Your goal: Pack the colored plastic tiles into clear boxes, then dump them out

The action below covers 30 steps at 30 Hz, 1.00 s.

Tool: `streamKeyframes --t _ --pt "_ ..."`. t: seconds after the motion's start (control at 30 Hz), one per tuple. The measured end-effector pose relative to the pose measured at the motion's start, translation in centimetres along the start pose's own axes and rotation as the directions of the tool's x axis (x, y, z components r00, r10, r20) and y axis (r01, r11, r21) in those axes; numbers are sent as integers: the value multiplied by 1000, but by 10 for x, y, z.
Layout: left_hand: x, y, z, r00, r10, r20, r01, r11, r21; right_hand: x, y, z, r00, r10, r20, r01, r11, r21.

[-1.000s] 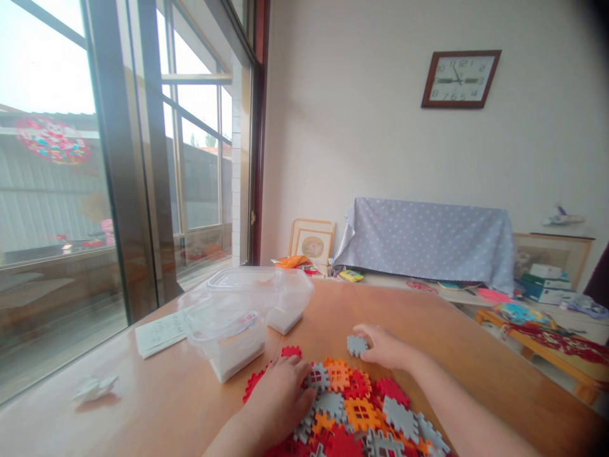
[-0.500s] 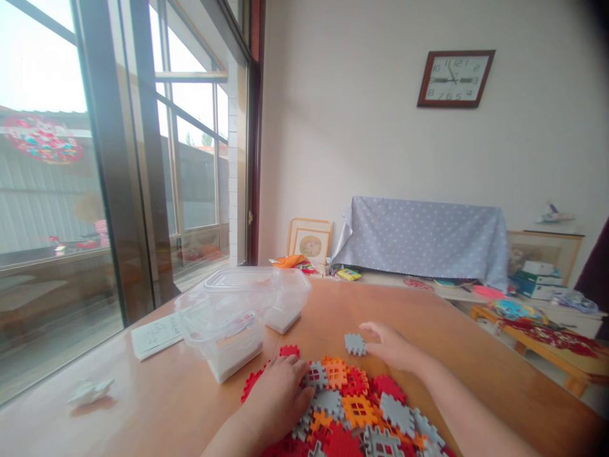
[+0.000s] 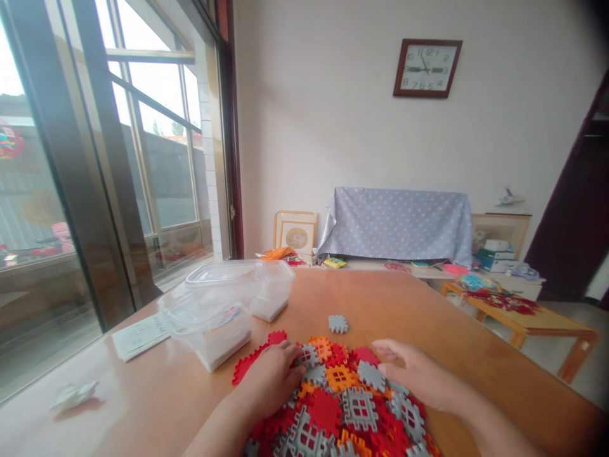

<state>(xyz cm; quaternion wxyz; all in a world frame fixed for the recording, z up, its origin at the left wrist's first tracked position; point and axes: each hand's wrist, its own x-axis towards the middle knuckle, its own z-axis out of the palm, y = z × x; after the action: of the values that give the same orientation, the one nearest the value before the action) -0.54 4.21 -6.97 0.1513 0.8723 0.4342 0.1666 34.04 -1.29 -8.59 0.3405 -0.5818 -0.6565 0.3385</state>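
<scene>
A pile of red, orange and grey interlocking plastic tiles (image 3: 342,406) covers the near part of the wooden table (image 3: 428,317). My left hand (image 3: 269,381) rests palm down on the pile's left edge, fingers touching a grey tile. My right hand (image 3: 413,374) hovers over the pile's right side, fingers apart, holding nothing. One grey tile (image 3: 338,324) lies alone on the table just beyond the pile, apart from both hands.
Two clear plastic containers (image 3: 223,304) with lids stand left of the pile. A printed paper (image 3: 137,335) and a crumpled tissue (image 3: 71,395) lie further left by the window. A low table (image 3: 514,304) with clutter stands to the right.
My right hand let go of the single grey tile and drew back toward the pile. The view shifted right and down. My left hand stayed on the pile.
</scene>
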Motion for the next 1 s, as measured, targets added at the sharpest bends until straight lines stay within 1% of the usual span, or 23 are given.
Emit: streamKeyframes --t 0.1,0.23,0.3,0.43,0.57,0.7,0.8,0.9,1.0 --pt "0 0 1 1000 15 0 -15 1000 -7 -10 -2 6 1000 -14 27 15 999 -29" --pt "0 4 0 1000 12 6 -12 1000 -15 -13 -4 10 995 -93 23 96 979 -181" --pt "0 7 -1 1000 1 14 -1 1000 -18 -11 -3 11 994 -104 30 108 967 -230" --pt "-2 13 -4 1000 -1 29 1 1000 -11 -7 -1 13 994 -104 33 109 967 -231" --pt "-3 15 -6 1000 14 0 -14 1000 1 -4 -1 14 991 -137 -8 131 961 -243" --pt "-2 18 -8 1000 5 -31 -7 999 -54 -5 -5 14 979 -195 -67 172 952 -252" --pt "-1 25 -10 998 6 -69 -13 995 -102 -5 -7 16 968 -228 -109 195 948 -252" --pt "0 33 -16 996 21 -86 -32 991 -126 -5 -8 19 960 -247 -133 209 945 -250" --pt "2 41 -26 998 29 -63 -37 990 -136 -6 -10 23 946 -284 -154 237 934 -267"
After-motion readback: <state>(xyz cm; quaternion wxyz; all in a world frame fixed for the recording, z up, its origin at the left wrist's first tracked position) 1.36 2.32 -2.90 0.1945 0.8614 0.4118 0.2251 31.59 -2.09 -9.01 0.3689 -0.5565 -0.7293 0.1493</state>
